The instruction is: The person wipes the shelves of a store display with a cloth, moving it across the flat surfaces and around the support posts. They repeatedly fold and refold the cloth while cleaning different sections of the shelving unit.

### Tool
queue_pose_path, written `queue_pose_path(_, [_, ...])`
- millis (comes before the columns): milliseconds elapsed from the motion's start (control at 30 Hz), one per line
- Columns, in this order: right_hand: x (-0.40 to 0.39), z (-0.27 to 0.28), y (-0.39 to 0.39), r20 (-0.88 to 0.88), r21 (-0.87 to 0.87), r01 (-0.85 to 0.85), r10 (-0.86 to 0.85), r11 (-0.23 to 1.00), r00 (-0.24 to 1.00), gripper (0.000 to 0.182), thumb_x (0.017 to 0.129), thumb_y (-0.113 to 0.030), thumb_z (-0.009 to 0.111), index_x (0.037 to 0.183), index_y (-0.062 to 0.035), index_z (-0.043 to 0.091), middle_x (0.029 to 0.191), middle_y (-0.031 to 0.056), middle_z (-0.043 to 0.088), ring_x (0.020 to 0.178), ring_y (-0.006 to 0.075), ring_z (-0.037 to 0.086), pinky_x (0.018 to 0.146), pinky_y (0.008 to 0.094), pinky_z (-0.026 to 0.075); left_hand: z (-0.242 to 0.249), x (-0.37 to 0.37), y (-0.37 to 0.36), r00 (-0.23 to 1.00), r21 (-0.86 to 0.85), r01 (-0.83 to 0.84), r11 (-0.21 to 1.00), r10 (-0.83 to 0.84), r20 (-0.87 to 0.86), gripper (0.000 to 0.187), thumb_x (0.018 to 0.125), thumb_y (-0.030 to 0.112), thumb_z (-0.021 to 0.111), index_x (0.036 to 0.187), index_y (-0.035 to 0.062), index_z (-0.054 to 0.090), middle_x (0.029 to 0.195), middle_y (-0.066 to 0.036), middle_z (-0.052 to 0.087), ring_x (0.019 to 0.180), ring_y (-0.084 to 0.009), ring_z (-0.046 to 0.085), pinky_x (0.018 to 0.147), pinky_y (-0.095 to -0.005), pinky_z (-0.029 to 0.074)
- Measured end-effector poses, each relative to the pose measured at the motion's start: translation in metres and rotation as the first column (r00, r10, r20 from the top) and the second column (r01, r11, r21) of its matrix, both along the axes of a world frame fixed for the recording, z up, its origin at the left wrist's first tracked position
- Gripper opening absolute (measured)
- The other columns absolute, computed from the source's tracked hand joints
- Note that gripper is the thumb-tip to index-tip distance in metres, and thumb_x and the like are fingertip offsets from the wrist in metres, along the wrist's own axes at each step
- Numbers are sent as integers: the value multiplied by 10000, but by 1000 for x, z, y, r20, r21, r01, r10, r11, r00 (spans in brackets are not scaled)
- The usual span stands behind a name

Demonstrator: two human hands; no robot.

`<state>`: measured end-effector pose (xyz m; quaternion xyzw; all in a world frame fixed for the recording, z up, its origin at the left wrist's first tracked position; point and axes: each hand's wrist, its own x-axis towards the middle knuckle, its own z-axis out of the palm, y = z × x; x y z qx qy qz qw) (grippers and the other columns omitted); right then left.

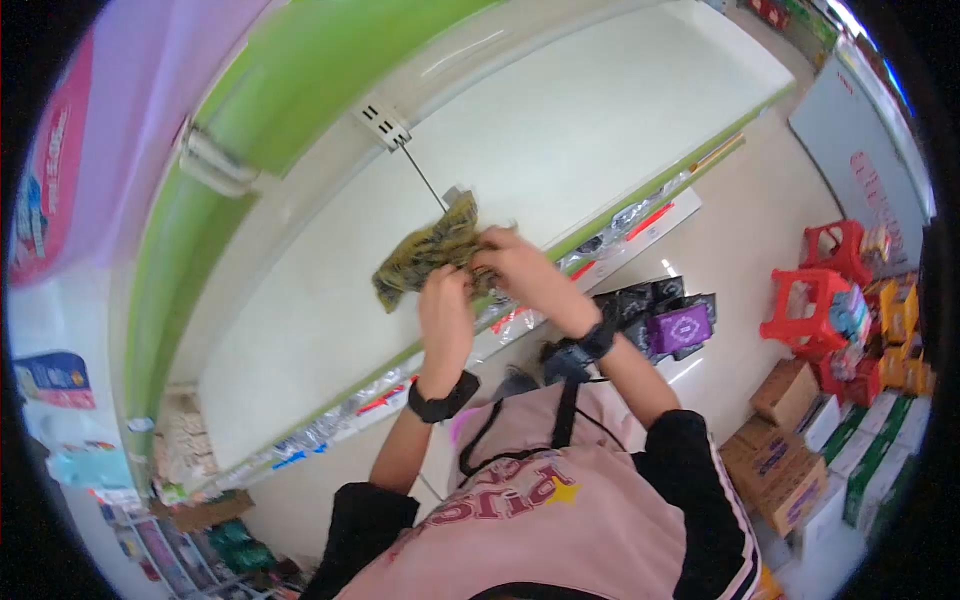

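A crumpled yellow-green and dark cloth lies bunched on the white shelf, around its middle near the front edge. My left hand is at the near side of the cloth, its fingers bent and closed on the cloth's edge. Just right of it, my right hand grips the right part of the cloth, fingers curled. The two hands are close together. Their fingertips are partly hidden in the folds.
A green edge strip with plastic-wrapped items runs along the shelf front. On the floor to the right are black packages, a purple package, red stools and cardboard boxes. A green-edged upper shelf hangs at upper left.
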<state>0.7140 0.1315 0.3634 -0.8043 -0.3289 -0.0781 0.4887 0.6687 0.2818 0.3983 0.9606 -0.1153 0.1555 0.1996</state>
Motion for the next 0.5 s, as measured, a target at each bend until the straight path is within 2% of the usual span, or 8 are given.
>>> queue_pose_path(33, [5,6,-17,-74,23,11,-9,1000,997,357,622,101,602,950,-41,623,1045,154,524,1010,341,524,853,396,452,1,16,-4,994,-50,45,998,-49,-93,110,689,-34,623,799,-43,629,835,-160,631,776,-336,604,704,-387,478])
queue_pose_path(67, [10,10,-32,-69,59,43,-38,997,997,357,622,101,602,950,-41,623,1045,154,524,1010,341,524,853,396,452,6,30,-10,971,-168,90,982,-124,-203,92,702,-34,630,794,-47,625,810,-150,634,743,-309,617,684,-360,484])
queue_pose_path(100, [12,12,-45,-83,32,101,-98,994,992,358,616,103,611,942,-42,628,1030,152,529,995,342,531,850,393,453,10,42,-17,929,-286,111,952,-202,-310,77,716,-35,637,789,-51,620,784,-141,638,710,-281,631,663,-334,489])
queue_pose_path(133, [14,12,-51,-101,2,157,-156,988,983,358,609,104,619,935,-43,632,1015,149,535,981,342,538,847,391,454,7,53,-20,902,-346,144,927,-267,-340,63,738,-42,636,799,-45,620,781,-144,639,707,-243,643,652,-310,492])
queue_pose_path(300, [18,0,-43,-114,13,289,-286,957,951,335,604,85,651,912,-43,637,992,134,543,922,335,554,822,392,459,10,74,-34,925,-115,206,972,-232,-301,101,729,-62,636,825,-34,629,746,-142,651,677,-211,646,654,-308,500])
queue_pose_path(367, [15,-2,-38,-25,0,332,-332,943,943,328,603,77,659,904,-52,635,985,133,539,930,323,554,817,396,459,14,77,-31,892,-122,160,980,-197,-407,103,703,-82,614,798,-44,627,733,-154,635,661,-239,642,623,-322,491])
queue_pose_path(433, [11,-4,-38,-48,56,323,-321,945,946,318,605,75,652,895,-54,628,984,135,527,949,320,547,820,394,457,7,80,-19,859,-173,162,971,-225,-459,101,706,-74,624,802,-42,630,742,-143,647,665,-218,643,636,-306,495])
queue_pose_path(500, [5,-7,-37,-11,154,322,-324,934,946,313,605,75,640,892,-50,621,987,137,515,960,322,533,825,391,454,3,75,-13,840,-249,125,960,-236,-488,117,756,-79,620,867,-41,625,789,-113,664,736,-166,653,696,-274,509])
